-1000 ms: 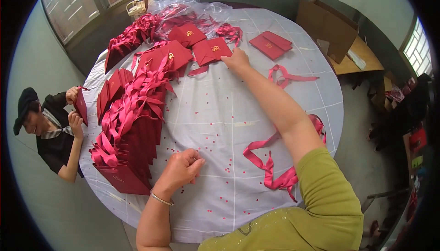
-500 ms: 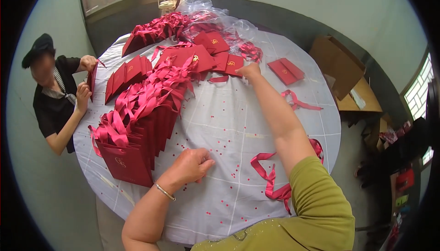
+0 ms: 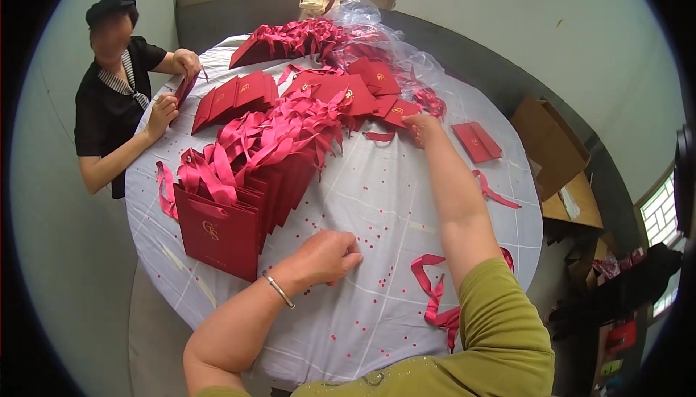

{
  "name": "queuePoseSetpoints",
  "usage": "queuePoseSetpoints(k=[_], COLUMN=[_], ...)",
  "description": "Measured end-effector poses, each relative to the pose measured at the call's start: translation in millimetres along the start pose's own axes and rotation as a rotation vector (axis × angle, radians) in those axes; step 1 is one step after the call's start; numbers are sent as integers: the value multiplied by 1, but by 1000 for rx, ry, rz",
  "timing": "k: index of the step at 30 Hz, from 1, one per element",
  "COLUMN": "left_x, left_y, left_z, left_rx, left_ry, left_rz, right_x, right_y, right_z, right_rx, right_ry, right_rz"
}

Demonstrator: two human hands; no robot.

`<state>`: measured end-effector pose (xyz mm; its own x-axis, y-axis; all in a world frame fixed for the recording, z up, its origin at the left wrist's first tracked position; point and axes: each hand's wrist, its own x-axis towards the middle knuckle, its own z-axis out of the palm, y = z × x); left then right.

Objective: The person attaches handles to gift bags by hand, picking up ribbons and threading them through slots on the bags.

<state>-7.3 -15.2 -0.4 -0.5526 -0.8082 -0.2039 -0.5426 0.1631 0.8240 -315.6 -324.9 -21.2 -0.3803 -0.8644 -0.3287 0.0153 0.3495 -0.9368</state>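
Observation:
My right hand (image 3: 423,127) is stretched far across the round white table (image 3: 377,201) and rests on a flat red bag (image 3: 401,113) at the edge of a pile of flat red bags (image 3: 341,92). Whether it grips the bag I cannot tell. My left hand (image 3: 326,255) lies near me on the tablecloth, fingers curled, nothing visible in it, just right of a row of standing red gift bags with pink ribbons (image 3: 246,172).
A person in a black top (image 3: 116,85) at the table's left edge holds a flat red bag. Loose pink ribbons (image 3: 435,295) lie at my right, one flat bag (image 3: 476,142) lies apart. Clear plastic wrap (image 3: 391,42) at the far side; cardboard boxes (image 3: 551,143) on the right.
The view has swung, so the table sits more upright in the picture. My right hand stays reaching at the flat bags; my left hand stays curled on the cloth.

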Motion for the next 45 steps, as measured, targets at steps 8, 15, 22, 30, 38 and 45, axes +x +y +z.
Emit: queuePoseSetpoints(k=[8, 15, 22, 30, 38, 45], left_x=[7, -1, -3, 9, -5, -10], left_y=[10, 3, 0, -2, 0, 15], left_z=[0, -3, -2, -4, 29, 36], left_rx=[18, -14, -160, -857, -17, 248], left_ry=[-28, -13, -3, 101, 225, 177], left_rz=[49, 9, -17, -86, 402, 504], right_x=[45, -45, -188, -355, -346, -336], right_y=[13, 4, 40, 81, 120, 122], right_z=[-22, -60, -101, -93, -83, -81], right_rx=[396, 156, 34, -483, -485, -569], right_ry=[102, 55, -330, -524, -449, -510], right_rz=[-342, -330, -435, -605, -727, -984])
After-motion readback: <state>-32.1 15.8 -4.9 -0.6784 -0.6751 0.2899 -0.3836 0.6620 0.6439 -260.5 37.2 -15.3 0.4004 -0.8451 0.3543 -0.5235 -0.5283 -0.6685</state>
